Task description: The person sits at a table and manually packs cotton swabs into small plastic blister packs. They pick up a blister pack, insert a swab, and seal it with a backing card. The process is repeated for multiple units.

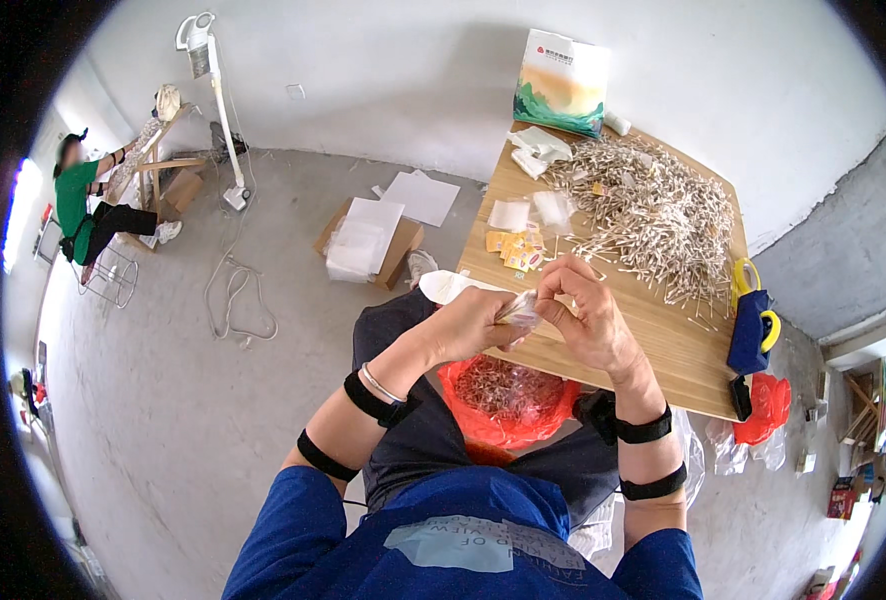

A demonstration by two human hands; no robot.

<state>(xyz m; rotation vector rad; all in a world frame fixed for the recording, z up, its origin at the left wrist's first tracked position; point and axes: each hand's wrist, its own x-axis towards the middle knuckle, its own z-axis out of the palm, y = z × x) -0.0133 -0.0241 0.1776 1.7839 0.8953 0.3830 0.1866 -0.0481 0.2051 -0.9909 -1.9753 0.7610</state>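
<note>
A desk [643, 368] carries a heap of cotton swabs [658, 215]. By its near edge, the left hand [478, 322] curls inward and the right hand [591, 315] arches, both grips pinched shut on a small clear bag [523, 309] between them.

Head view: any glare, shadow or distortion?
Head view: black fisheye rim at both sides, room lines curving; blown-out bright patch at the left edge; soft shadow on the wall left of the box; left hand and right hand fairly crisp.
</note>
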